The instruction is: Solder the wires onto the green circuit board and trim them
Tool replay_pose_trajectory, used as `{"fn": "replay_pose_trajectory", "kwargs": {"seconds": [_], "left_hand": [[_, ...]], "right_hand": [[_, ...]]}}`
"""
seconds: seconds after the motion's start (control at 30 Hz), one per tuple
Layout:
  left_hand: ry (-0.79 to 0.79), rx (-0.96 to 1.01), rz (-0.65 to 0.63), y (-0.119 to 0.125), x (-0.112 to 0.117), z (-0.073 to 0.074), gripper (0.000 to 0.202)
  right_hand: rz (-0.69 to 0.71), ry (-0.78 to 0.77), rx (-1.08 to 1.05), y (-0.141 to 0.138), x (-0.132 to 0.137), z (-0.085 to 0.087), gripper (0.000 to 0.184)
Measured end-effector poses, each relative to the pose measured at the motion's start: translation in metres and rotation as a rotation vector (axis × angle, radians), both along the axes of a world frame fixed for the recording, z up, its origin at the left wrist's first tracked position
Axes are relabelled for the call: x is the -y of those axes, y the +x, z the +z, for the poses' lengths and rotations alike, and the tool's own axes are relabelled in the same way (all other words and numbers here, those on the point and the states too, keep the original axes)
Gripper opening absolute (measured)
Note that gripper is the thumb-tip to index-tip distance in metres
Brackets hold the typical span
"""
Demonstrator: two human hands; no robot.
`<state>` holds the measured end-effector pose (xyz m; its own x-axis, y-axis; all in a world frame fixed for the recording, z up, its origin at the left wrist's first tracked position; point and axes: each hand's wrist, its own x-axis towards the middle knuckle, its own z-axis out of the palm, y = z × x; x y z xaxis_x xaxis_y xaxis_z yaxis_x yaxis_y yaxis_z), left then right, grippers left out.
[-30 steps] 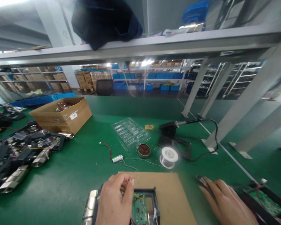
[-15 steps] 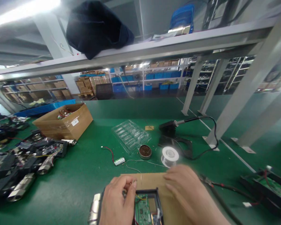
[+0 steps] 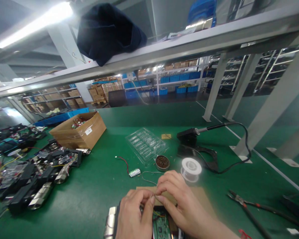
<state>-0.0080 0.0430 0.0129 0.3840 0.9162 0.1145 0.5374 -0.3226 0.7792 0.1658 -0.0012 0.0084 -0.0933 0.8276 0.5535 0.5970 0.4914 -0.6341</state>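
My left hand leans over a black housing with a green circuit board inside, its thumb and forefinger pinched on a thin wire. The fingertips of my right hand meet them above the housing's far edge, pinching the same fine strand. A silvery metal pipe fitting sticks out left of my left hand. Just beyond my hands runs loose solder wire, partly hidden by the right fingers, near a white spool of solder. Cardboard lies under the housing.
Beyond are a round tin, a clear plastic tray, a battery with leads and a soldering iron in its stand. Pliers lie right. Metal-ended assemblies and a cardboard box occupy the left. A shelf crosses overhead.
My right hand has come left from beside the solder spool to meet my left fingertips. It now covers part of the housing, and the pliers show fully. The view has shifted slightly.
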Motion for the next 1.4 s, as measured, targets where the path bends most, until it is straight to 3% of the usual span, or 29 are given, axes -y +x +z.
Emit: {"fn": "replay_pose_trajectory", "kwargs": {"seconds": [0.43,0.57,0.77,1.1,1.23,1.4], "left_hand": [[-0.014,-0.011,-0.016,0.001,0.000,-0.002,0.027],[0.046,-0.064,-0.021,0.000,0.002,-0.001,0.026],[0.149,-0.116,-0.017,0.000,0.003,-0.005,0.023],[0.071,-0.089,0.035,0.001,0.007,0.001,0.018],[0.076,-0.066,0.049,0.001,0.007,-0.001,0.021],[0.076,-0.016,0.100,0.001,0.008,-0.006,0.021]], "right_hand": [[0.036,-0.085,0.072,-0.005,-0.003,0.001,0.017],[0.031,-0.099,0.061,-0.003,0.000,0.002,0.017],[0.057,-0.023,0.077,0.000,0.003,0.011,0.018],[0.036,0.022,0.163,0.003,-0.002,0.012,0.017],[-0.023,0.065,0.142,-0.002,-0.002,0.007,0.016],[-0.222,0.143,0.035,-0.005,-0.004,-0.001,0.014]]}}
